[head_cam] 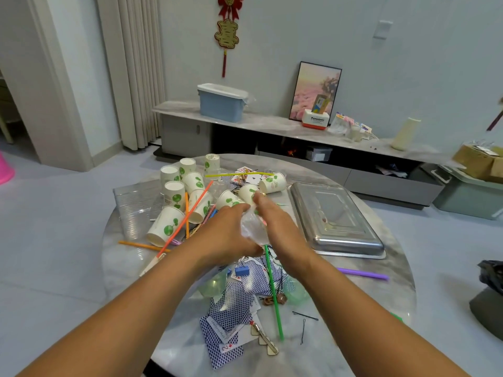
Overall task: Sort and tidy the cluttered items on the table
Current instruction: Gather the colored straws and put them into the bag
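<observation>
Both my hands meet over the middle of the round marble table (386,300). My left hand (226,235) and my right hand (275,221) hold a clear plastic cup (251,227) between them, fingers curled round it. Several white paper cups with green leaf prints (174,194) stand or lie tipped at the far left. Blue-backed playing cards (231,314) are strewn below my wrists. A green straw (275,297) runs through them. Orange straws (187,216) lean among the cups, and a yellow straw (236,174) lies at the back.
An upturned steel tray (337,221) sits at the right of the table. A purple straw (362,274), hairpins (304,319) and a metal hair clip (264,338) lie near the front. Clear plastic sheet (136,202) covers the left edge. A TV cabinet (272,126) stands behind.
</observation>
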